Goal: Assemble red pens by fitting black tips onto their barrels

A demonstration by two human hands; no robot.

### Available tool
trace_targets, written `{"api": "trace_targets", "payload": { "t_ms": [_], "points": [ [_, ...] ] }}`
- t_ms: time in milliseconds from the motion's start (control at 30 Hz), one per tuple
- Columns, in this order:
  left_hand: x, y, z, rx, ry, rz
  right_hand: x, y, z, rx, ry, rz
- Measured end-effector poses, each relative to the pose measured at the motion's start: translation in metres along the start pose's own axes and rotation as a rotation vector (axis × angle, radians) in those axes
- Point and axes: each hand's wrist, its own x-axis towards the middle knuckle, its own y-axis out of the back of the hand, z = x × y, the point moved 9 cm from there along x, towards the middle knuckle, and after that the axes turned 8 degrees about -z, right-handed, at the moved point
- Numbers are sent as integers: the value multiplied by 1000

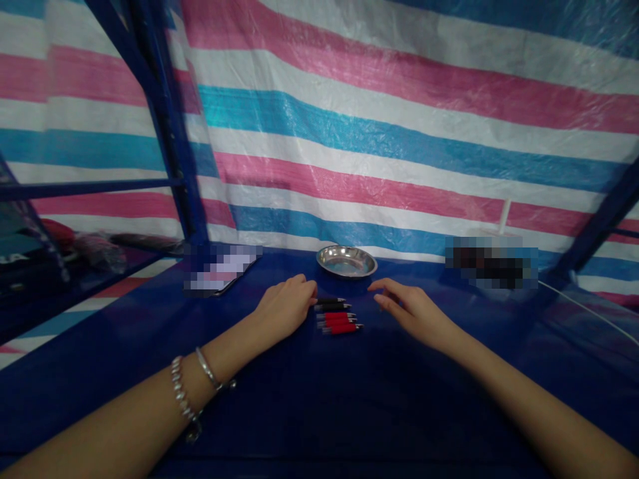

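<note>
Lying mid-tabletop (319, 406), off every edge: two black pens (330, 304), three red pens (340, 322), between half-curled, empty left hand (287, 306) and open right hand (410, 309).

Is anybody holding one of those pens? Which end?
No pen is held. The left hand lies curled at the tips of the black pens, maybe touching them; the right hand is open beside the red pens.

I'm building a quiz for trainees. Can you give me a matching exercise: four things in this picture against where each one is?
Things:
1 dish
2 black pens
3 red pens
4 bracelets

Places:
A around the left wrist
B at the back, by the tarp
C pen rows nearer the dish
D pen rows nearer the person

Pairs: 1-B, 2-C, 3-D, 4-A
</note>
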Motion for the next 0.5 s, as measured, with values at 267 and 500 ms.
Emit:
{"api": "trace_targets", "payload": {
  "t_ms": [267, 500],
  "points": [
    [-12, 23, 35, -80, -207, 52, -1, -3, 4, 38, -19, -14],
    [-22, 20, 55, -68, -352, -7, -1, -5, 3, 53, -22, -29]
  ]
}}
